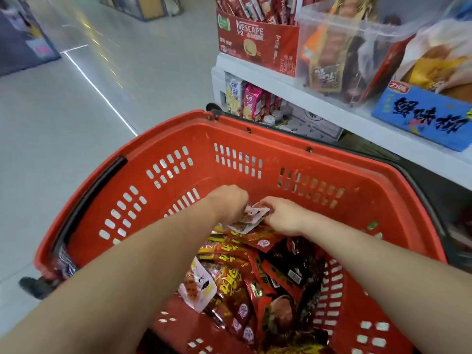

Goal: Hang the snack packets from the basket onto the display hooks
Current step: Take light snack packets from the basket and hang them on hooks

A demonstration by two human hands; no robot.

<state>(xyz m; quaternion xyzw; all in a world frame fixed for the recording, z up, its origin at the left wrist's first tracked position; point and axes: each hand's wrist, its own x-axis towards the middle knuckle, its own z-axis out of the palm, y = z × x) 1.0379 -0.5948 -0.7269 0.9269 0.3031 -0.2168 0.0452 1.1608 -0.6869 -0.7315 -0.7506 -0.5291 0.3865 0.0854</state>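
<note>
left hand [229,204]: fingers curled down onto the left edge of a small bunch of pale packets [251,218], deep inside the basket [178,129] near its far wall.
right hand [283,215]: fingers and thumb pinched the right edge of the same bunch.
hands together: two, close to each other, with only the bunch between them.
pale packets: white and pink, held just above the heap; more than one, exact count could not be told.
basket: one, red plastic, slotted walls, a black handle [97,190] folded along its left rim.
basket contents: a heap of snack packets [255,277] in red, yellow and black, overlapping too much to count; one loose pale packet [198,284] lay on the heap's left side, beside the left forearm.
shelf [332,108]: white, to the right of the basket, three containers on top.
containers: a red nescafe box [258,47] full of stick sachets; a clear tub [357,47] of bagged snacks; a blue box [429,116] holding pale bags.
lower shelf: small drink cartons [251,103], yellow-white and pink.
floor [76,123]: pale tiles, left of the basket.
</note>
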